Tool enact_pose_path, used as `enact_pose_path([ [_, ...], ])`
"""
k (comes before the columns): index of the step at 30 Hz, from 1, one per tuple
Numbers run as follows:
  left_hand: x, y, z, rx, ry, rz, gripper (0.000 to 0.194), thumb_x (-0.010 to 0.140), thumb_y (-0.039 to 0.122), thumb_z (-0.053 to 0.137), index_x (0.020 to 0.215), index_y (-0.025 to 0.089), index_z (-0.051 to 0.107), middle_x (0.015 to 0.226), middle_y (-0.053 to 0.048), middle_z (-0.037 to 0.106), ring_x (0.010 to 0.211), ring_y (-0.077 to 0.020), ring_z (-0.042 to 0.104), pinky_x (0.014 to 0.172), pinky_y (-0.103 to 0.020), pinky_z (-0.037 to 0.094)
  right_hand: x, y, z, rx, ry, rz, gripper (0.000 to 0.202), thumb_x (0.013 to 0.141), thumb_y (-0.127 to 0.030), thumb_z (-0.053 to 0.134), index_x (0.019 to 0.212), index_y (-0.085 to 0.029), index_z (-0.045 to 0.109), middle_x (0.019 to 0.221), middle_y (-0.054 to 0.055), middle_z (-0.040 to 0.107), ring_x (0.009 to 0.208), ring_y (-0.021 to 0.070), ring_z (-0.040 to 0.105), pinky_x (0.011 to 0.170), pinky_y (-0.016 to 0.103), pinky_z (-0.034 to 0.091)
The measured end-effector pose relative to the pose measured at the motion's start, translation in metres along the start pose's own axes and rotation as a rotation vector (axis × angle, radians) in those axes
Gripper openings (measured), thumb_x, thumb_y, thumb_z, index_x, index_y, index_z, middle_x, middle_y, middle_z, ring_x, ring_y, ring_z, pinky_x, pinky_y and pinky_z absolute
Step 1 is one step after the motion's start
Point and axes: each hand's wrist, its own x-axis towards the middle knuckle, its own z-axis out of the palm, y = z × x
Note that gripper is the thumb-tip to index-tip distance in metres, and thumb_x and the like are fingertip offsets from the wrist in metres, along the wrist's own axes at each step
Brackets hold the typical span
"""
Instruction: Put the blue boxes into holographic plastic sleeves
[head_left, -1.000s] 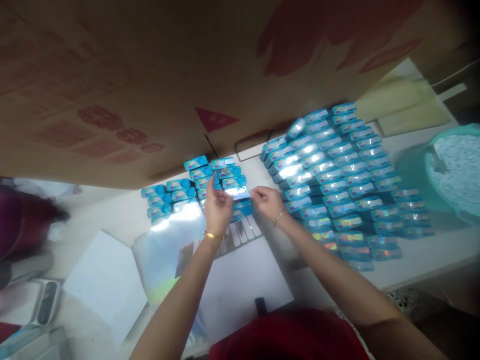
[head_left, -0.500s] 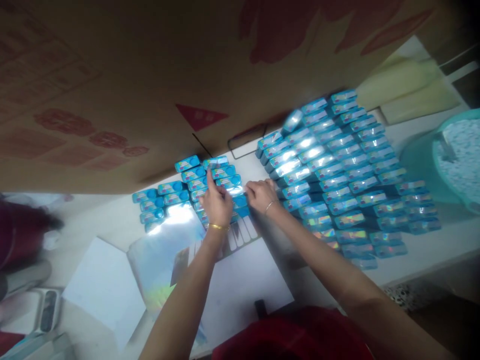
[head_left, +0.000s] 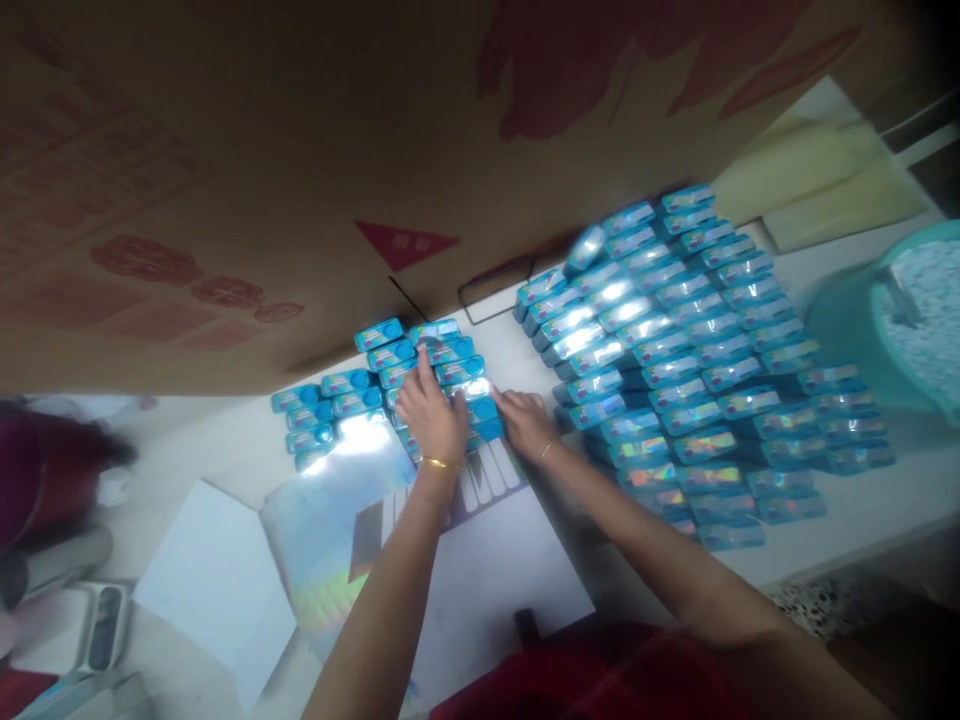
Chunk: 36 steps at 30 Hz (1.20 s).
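Observation:
My left hand [head_left: 433, 412] is over a cluster of small blue packs, its fingers spread and index fingertip touching a pack [head_left: 448, 350] in the upper part. Nothing shows gripped in it. My right hand [head_left: 528, 424] is beside the cluster's right edge. Its index finger is stretched toward the end of a glossy blue pack [head_left: 474, 389], the other fingers loosely bent; nothing held shows. Under and in front of my left hand is a sheet with a picture [head_left: 322, 530]. Part of the cluster is hidden beneath my left hand.
Rows of blue packs with shiny strips [head_left: 690, 340] fill the table's right side. A large cardboard box [head_left: 300, 150] stands along the back. At far right is a turquoise tub [head_left: 840, 310] with pale bits inside. A white sheet [head_left: 217, 580] lies at left.
My left hand's fingers have spread out flatter over the packs. My right hand's index finger has straightened out of a tighter curl. The view has shifted slightly.

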Motion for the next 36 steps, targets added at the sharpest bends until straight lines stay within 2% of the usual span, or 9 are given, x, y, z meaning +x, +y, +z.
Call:
enact_pose_path([
  [3,0.005,-0.006,-0.005,-0.075,0.010,0.045,0.069,0.078,0.034,0.063,0.140,0.017,0.038,0.125,-0.019,0.048,0.113,-0.0357,0.046,0.094,-0.051,0.037,0.004,0.011,-0.004,-0.069,-0.040,0.045,0.053,0.085,-0.005,0.039,0.136,-0.014,0.049,0.102,0.013,0.062,0.095,0.0238,0.055,0.086,0.038,0.037],
  [5,0.010,-0.009,-0.015,-0.174,0.064,0.047,0.059,0.076,0.037,0.065,0.129,0.018,0.049,0.120,-0.016,0.048,0.115,-0.0328,0.045,0.097,-0.049,0.037,0.010,0.013,-0.012,0.073,0.111,0.134,0.045,0.090,-0.014,0.039,0.134,-0.012,0.051,0.101,0.014,0.062,0.094,0.0234,0.056,0.086,0.037,0.040],
  [8,0.017,-0.007,-0.037,-0.429,0.120,0.000,0.034,0.076,0.038,0.066,0.103,0.019,0.059,0.110,-0.009,0.050,0.111,-0.0253,0.049,0.099,-0.042,0.039,0.023,0.001,-0.029,0.510,0.367,0.284,0.046,0.095,-0.041,0.040,0.129,-0.015,0.055,0.102,0.011,0.063,0.088,0.0196,0.058,0.081,0.033,0.046],
  [12,0.021,0.004,-0.052,-0.857,-0.004,-0.207,0.021,0.076,0.037,0.066,0.083,0.018,0.059,0.092,-0.003,0.056,0.091,-0.0163,0.056,0.089,-0.032,0.046,0.039,-0.033,-0.049,1.014,0.272,0.380,0.052,0.082,-0.063,0.051,0.104,-0.019,0.066,0.087,0.004,0.066,0.075,0.0154,0.059,0.069,0.028,0.048],
  [15,0.025,0.007,-0.043,-0.958,-0.077,-0.384,0.020,0.072,0.035,0.068,0.077,0.016,0.061,0.082,-0.002,0.059,0.080,-0.0137,0.056,0.081,-0.029,0.047,0.045,-0.049,-0.054,1.116,0.270,0.372,0.045,0.072,-0.064,0.062,0.076,-0.019,0.063,0.066,-0.001,0.060,0.063,0.0129,0.053,0.063,0.026,0.046],
  [19,0.034,0.001,-0.017,-0.847,-0.069,-0.419,0.016,0.069,0.031,0.068,0.072,0.016,0.063,0.077,-0.001,0.061,0.075,-0.0134,0.056,0.076,-0.028,0.047,0.049,-0.048,-0.054,0.981,0.368,0.349,0.048,0.075,-0.066,0.057,0.060,-0.021,0.050,0.056,-0.003,0.048,0.056,0.0110,0.043,0.056,0.024,0.040],
  [23,0.041,0.000,0.001,-0.650,-0.021,-0.348,0.010,0.071,0.026,0.065,0.070,0.016,0.063,0.079,-0.001,0.060,0.078,-0.0148,0.055,0.080,-0.031,0.046,0.054,-0.032,-0.048,0.882,0.308,0.399,0.048,0.074,-0.064,0.057,0.057,-0.021,0.049,0.053,-0.004,0.045,0.054,0.0106,0.040,0.052,0.024,0.035],
  [31,0.036,0.010,0.007,-0.351,-0.010,-0.315,0.006,0.074,0.023,0.062,0.070,0.018,0.062,0.092,-0.004,0.060,0.098,-0.0233,0.053,0.097,-0.046,0.034,0.069,-0.004,-0.037,0.534,0.227,0.386,0.023,0.081,-0.036,0.053,0.066,-0.019,0.059,0.059,-0.002,0.054,0.058,0.0123,0.047,0.059,0.024,0.036],
  [36,0.032,0.011,0.013,-0.237,-0.027,-0.317,0.006,0.076,0.024,0.059,0.075,0.019,0.062,0.099,-0.006,0.059,0.103,-0.0256,0.051,0.095,-0.047,0.033,0.076,0.000,-0.040,0.279,0.143,0.366,0.018,0.083,-0.031,0.052,0.075,-0.020,0.063,0.068,0.001,0.062,0.066,0.0152,0.054,0.066,0.025,0.038],
])
